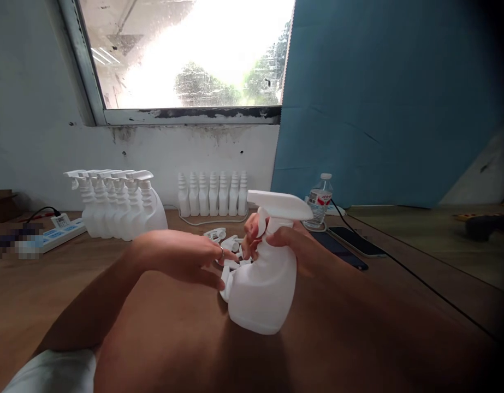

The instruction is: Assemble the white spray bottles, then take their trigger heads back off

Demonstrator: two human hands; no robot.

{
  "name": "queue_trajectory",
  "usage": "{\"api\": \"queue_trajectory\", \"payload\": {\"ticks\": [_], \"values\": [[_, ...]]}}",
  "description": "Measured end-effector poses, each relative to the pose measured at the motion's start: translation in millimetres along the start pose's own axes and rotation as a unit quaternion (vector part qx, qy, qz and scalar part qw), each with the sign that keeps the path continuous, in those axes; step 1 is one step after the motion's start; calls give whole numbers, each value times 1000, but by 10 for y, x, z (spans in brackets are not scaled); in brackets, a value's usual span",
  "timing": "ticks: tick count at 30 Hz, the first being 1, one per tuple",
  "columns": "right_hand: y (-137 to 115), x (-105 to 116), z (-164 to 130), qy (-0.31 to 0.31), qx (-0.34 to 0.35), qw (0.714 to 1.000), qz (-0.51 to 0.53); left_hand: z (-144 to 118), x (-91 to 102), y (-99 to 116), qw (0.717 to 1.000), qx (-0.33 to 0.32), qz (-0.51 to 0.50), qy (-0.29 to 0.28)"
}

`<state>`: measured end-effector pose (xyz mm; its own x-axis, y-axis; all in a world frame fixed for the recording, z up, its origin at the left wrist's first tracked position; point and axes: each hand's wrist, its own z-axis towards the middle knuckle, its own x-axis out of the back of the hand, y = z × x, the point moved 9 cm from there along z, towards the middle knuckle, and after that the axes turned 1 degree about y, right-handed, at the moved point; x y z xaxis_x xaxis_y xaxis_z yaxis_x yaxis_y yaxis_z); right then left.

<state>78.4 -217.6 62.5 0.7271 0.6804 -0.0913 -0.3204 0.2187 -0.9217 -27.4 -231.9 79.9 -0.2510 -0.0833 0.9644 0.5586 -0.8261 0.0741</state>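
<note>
A: Writing first. What can be read?

B: Little. A red and white label is seen on the clear water bottle at the far right of the table, but its print is too small to be read. No marking is seen on the white plastic pieces. The power strip at far left is partly blurred.

A: The hands?

B: A white spray bottle is held upright near the table's middle. The right hand is wrapped closed around its neck, just under the trigger head. The left hand is laid beside the bottle's left shoulder, fingers curled, a ring on one finger; whether anything is pinched in it cannot be told. Loose white trigger parts are piled just behind the fingers.

A: Edges, open room?

B: Bare brown wooden table is left open at near left. Against the far wall a row of finished spray bottles is stood at left, and a row of small capless bottles at centre. Two dark phones are laid flat just right of the held bottle, with a black cable run past them.

A: Materials?

B: Smooth, matte white plastic, the bottle body wide-based and rounded. A blue sheet is hung at far right beside the window.
</note>
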Motion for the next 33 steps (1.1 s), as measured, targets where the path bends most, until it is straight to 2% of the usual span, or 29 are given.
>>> {"api": "queue_trajectory", "payload": {"ticks": [1, 2, 3, 6, 8, 10, 12, 14, 16, 18, 21, 24, 26, 28, 33], "values": [[-13, -5, -13, -2, 3, 1000, 9, 11, -150, 118, 998, -28, -17, -50], [-23, -20, -28, -7, 3, 1000, 15, 13, -272, 205, 996, -42, -29, -77], [-40, -42, -43, -13, 6, 1000, 17, 20, -347, 250, 996, -40, -42, -70], [-134, -93, -71, -17, 37, 999, 7, -9, -377, 211, 995, 1, -79, 61], [-207, -78, -68, 2, 67, 997, -33, -99, -337, 170, 986, -16, -86, 144], [-240, -40, -50, 16, 78, 990, -118, -241, -224, 118, 970, -58, -46, 232], [-252, 54, -33, 33, 75, 968, -235, -400, -117, -45, 951, -63, 16, 303], [-268, 204, -43, 59, 75, 934, -345, -532, -73, -353, 939, -11, 66, 337], [-272, 391, -90, 88, 73, 899, -422, -645, -105, -753, 933, 75, 103, 335], [-212, 581, -164, 104, 50, 873, -474, -752, -201, -1163, 928, 165, 130, 308], [-95, 836, -304, 116, 22, 820, -560, -888, -345, -1623, 914, 251, 162, 273], [-13, 1004, -418, 113, 38, 748, -653, -963, -404, -1860, 899, 283, 199, 267], [46, 1104, -464, 109, 47, 714, -690, -990, -418, -1957, 892, 296, 220, 262], [111, 1206, -488, 106, 42, 698, -707, -1025, -417, -2047, 882, 316, 238, 257], [244, 1410, -526, 102, 14, 687, -720, -1137, -381, -2241, 850, 369, 289, 239]]}}
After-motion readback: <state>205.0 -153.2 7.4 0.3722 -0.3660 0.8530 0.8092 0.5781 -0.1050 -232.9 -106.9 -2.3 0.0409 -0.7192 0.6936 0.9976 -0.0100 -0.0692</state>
